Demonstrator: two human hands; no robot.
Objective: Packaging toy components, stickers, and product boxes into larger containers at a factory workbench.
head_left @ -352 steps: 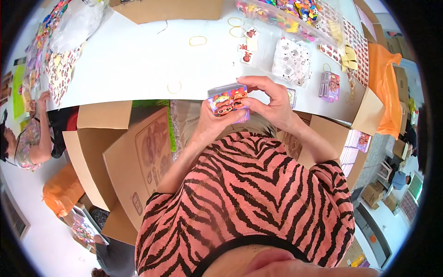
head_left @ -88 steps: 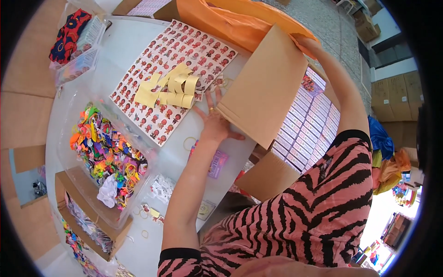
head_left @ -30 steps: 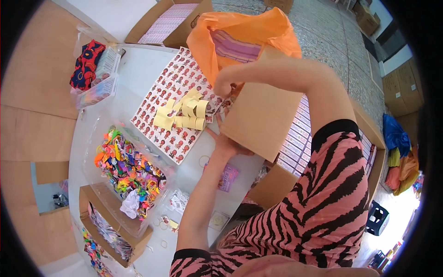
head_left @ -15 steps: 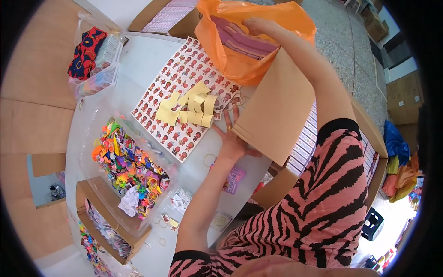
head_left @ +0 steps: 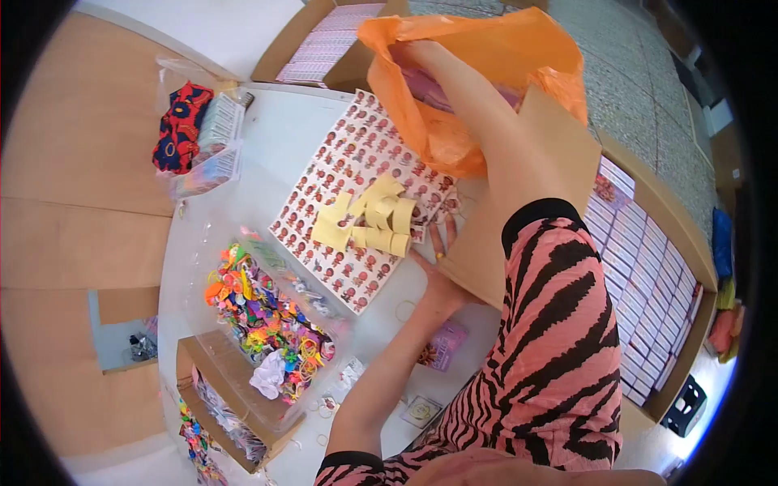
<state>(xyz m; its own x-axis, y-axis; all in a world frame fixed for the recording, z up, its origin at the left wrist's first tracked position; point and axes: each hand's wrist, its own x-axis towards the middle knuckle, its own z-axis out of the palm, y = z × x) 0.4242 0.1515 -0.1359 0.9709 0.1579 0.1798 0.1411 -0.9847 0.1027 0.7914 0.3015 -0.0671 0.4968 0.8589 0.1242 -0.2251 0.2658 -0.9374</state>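
My right hand (head_left: 417, 55) reaches into an orange plastic bag (head_left: 454, 150); its fingers are hidden among purple-pink packs (head_left: 427, 91) inside. My left hand (head_left: 440, 274) lies against the lower left edge of a brown cardboard flap (head_left: 480, 247), fingers stretched out and apart, part of the hand behind the flap. Next to those fingers is a white sheet (head_left: 324, 182) printed with rows of small figures. Curled cream-yellow paper strips (head_left: 377, 215) rest on the sheet. A small purple printed card (head_left: 444, 347) lies under my left wrist.
A clear plastic tub (head_left: 212, 344) of colourful small trinkets stands at left, beside a cardboard box (head_left: 194, 364) of packets. An open carton (head_left: 701, 267) of stacked small boxes is at right, another carton (head_left: 356, 69) at the back. A clear container (head_left: 231, 154) holds red-and-navy cloth.
My right hand has gone deeper into the orange bag, toward its left side. The view has shifted right, showing more of the carton at right. My left hand stays at the flap's edge.
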